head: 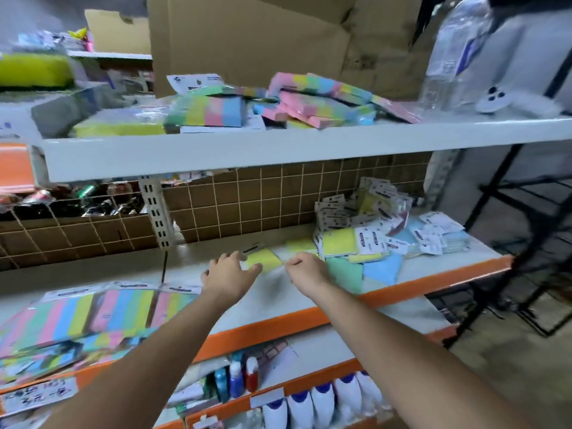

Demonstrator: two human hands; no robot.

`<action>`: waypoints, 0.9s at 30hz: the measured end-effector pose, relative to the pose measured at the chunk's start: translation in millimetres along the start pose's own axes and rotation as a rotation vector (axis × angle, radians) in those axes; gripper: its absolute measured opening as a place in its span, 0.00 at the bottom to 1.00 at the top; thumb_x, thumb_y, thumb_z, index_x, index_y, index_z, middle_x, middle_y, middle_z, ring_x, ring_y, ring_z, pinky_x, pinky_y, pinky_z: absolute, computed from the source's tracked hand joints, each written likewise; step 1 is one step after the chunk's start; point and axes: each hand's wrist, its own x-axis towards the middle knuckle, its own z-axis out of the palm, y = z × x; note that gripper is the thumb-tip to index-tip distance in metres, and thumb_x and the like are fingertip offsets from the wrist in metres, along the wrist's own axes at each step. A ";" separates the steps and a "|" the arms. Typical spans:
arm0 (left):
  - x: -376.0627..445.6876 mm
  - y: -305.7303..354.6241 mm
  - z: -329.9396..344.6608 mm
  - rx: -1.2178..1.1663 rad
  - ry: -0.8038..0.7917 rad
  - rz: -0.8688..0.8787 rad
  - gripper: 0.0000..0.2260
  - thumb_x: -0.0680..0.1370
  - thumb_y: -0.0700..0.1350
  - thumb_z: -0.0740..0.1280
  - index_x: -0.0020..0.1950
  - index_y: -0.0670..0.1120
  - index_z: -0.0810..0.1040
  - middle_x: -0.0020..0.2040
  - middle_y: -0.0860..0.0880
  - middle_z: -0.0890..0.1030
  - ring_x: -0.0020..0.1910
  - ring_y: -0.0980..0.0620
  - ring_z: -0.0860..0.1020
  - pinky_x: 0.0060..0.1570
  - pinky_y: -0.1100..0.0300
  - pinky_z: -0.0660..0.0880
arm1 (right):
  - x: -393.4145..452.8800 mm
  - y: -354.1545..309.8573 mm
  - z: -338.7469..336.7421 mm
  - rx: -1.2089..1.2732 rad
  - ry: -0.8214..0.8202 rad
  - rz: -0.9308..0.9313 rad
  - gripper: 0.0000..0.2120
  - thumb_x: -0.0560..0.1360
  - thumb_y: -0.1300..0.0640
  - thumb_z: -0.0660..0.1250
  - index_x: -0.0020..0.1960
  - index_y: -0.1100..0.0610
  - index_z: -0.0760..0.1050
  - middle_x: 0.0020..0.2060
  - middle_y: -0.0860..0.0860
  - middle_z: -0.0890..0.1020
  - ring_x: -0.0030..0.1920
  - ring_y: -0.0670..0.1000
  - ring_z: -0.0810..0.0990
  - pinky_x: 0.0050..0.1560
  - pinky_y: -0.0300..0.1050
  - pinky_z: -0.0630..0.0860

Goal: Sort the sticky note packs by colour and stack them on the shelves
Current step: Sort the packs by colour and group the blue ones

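I had both arms stretched out over the middle shelf [402, 283], my left hand [230, 270] and right hand [305, 269] meeting at one yellow pack [263, 258] that lay flat near the far part of the board. My left fingers were spread and loose, the thumb and forefinger touching the pack's near-left edge — whether they pinched it I cannot tell through the blur. My right fingers were curled at its right edge; I judge they gripped the wrapper's corner, though that too was unclear. I think I kept it apart from the rest so yellows could start their own stack. The pack looked thin, square, pale yellow, with a white header card at its far end. To the right lay a green pack [345, 270] and a blue pack [383, 267], flat and just beside each other, with a heap of unsorted packs [371, 224] behind them — still mixed. The striped multicolour packs [93, 317] sat far left on the near edge.
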 end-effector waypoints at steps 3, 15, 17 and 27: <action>7.5 43.0 23.2 -0.036 -0.020 0.017 0.22 0.76 0.61 0.62 0.66 0.52 0.73 0.66 0.48 0.73 0.68 0.46 0.66 0.62 0.51 0.63 | 18.8 30.3 -36.2 0.026 0.037 -0.003 0.07 0.75 0.58 0.61 0.43 0.49 0.76 0.49 0.52 0.83 0.51 0.55 0.80 0.42 0.39 0.71; 53.4 217.8 123.9 -0.091 -0.097 0.061 0.23 0.76 0.61 0.62 0.67 0.51 0.71 0.65 0.45 0.73 0.67 0.43 0.66 0.63 0.51 0.67 | 108.7 150.0 -180.0 0.033 0.136 -0.001 0.09 0.77 0.61 0.61 0.52 0.55 0.79 0.45 0.52 0.82 0.46 0.54 0.81 0.38 0.38 0.74; 58.9 237.8 138.2 -0.094 -0.115 0.061 0.24 0.75 0.62 0.61 0.66 0.49 0.71 0.63 0.44 0.75 0.64 0.43 0.70 0.62 0.51 0.68 | 120.7 163.2 -197.7 0.056 0.139 0.005 0.10 0.77 0.60 0.61 0.52 0.57 0.80 0.47 0.53 0.83 0.46 0.54 0.81 0.42 0.42 0.76; 83.7 299.2 169.5 -0.087 -0.108 0.101 0.22 0.76 0.59 0.62 0.67 0.52 0.70 0.63 0.47 0.77 0.60 0.43 0.75 0.61 0.50 0.70 | 167.5 205.0 -269.4 0.089 0.188 0.010 0.06 0.77 0.60 0.62 0.48 0.53 0.77 0.46 0.51 0.82 0.47 0.55 0.82 0.49 0.50 0.80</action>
